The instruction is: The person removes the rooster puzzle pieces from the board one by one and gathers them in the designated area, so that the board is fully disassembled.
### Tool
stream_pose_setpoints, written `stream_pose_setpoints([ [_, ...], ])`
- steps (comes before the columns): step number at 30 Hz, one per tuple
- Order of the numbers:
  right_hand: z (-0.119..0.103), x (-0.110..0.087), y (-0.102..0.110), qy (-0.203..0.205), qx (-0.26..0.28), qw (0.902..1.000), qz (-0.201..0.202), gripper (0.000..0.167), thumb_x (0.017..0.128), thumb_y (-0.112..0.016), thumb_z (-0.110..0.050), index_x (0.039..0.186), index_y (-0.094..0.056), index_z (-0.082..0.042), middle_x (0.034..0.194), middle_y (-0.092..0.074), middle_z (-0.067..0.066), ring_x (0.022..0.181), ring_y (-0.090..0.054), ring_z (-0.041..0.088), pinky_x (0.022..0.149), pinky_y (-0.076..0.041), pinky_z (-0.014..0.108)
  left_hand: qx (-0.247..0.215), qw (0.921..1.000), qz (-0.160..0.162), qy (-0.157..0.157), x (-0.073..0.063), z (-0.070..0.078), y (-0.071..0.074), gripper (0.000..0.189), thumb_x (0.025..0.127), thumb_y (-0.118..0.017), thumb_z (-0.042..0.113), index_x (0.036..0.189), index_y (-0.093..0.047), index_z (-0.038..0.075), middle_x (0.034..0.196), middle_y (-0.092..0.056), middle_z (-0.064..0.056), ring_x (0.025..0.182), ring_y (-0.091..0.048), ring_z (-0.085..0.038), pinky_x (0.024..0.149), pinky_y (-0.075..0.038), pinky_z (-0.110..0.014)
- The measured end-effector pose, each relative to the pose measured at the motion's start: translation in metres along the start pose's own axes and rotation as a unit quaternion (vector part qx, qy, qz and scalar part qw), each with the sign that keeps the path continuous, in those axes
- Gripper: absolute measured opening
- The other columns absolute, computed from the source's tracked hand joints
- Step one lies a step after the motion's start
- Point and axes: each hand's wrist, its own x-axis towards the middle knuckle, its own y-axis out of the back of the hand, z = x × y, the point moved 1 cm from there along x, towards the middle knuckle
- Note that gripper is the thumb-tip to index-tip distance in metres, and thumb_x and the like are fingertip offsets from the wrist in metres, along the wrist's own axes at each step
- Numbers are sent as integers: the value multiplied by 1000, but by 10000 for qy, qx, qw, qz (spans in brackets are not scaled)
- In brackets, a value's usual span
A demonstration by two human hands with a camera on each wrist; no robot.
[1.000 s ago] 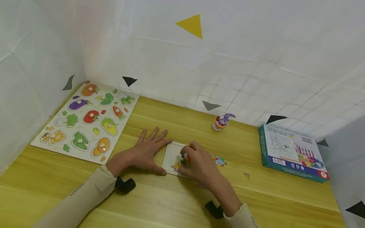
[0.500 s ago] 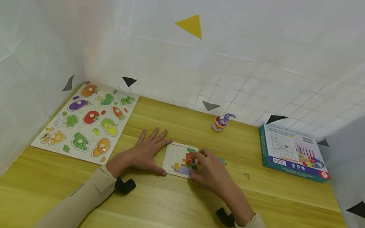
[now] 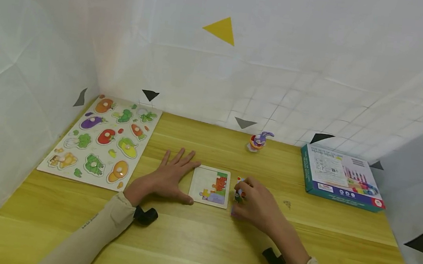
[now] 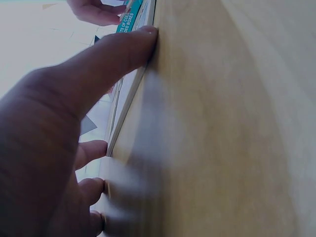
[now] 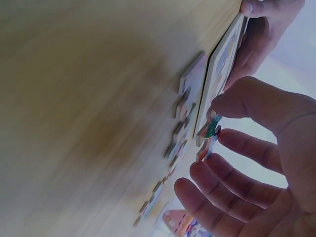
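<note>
A small square jigsaw tray [image 3: 203, 175] lies flat on the table, with several pieces fitted along its right and lower sides. My left hand [image 3: 167, 179] rests spread beside it, thumb and fingertips at its left edge. My right hand [image 3: 259, 205] is just right of the tray. In the right wrist view, its thumb and fingers pinch a jigsaw piece [image 5: 211, 127] with green and red on it, held up off the table. Below it a row of loose jigsaw pieces [image 5: 192, 73] lies along the tray's right side, partly hidden by the right hand in the head view.
A vegetable peg puzzle board [image 3: 88, 150] lies at the left. Toward the back stands a purple rabbit figure [image 3: 259, 141] in a cup. A teal-edged box [image 3: 344, 179] lies at the right. White sheeting rises behind the table.
My right hand has moved right from over the tray to beside it, still pinching the piece, and the fitted pieces are uncovered. The left hand has stayed put.
</note>
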Motion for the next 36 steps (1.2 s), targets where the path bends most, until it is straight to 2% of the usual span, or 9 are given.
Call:
stream_pose_setpoints([
  [4,6,-6,2,-54,-47,10000,2,41,73,-87,-17,108,-70,-6,100,-59,4,82,-54,14,73,-52,36,3,10000,-18,-3,0,1,0,111,75,-74,69,160,-26,19,167,-4,-11,151,7,-37,113,9,-65],
  [12,17,-14,3,-121,-141,9998,99,37,75,-87,-18,105,-71,-6,100,-60,5,81,-56,14,71,-52,36,-9,10000,-63,13,0,0,0,111,75,-74,70,161,-25,20,167,-3,-11,151,8,-36,113,10,-64],
  [19,25,-18,4,-247,-178,9995,27,32,75,-84,-14,102,-70,-9,96,-57,4,76,-51,13,67,-48,34,-58,10000,-69,-25,0,0,0,111,75,-74,70,161,-25,19,167,-3,-11,151,8,-37,113,9,-65],
  [36,32,-22,2,-333,-239,9991,56,28,73,-84,-11,97,-70,-10,92,-57,4,73,-49,13,62,-45,32,-36,10000,-56,11,1,0,1,111,74,-74,70,161,-25,19,167,-3,-10,151,8,-36,113,11,-64],
])
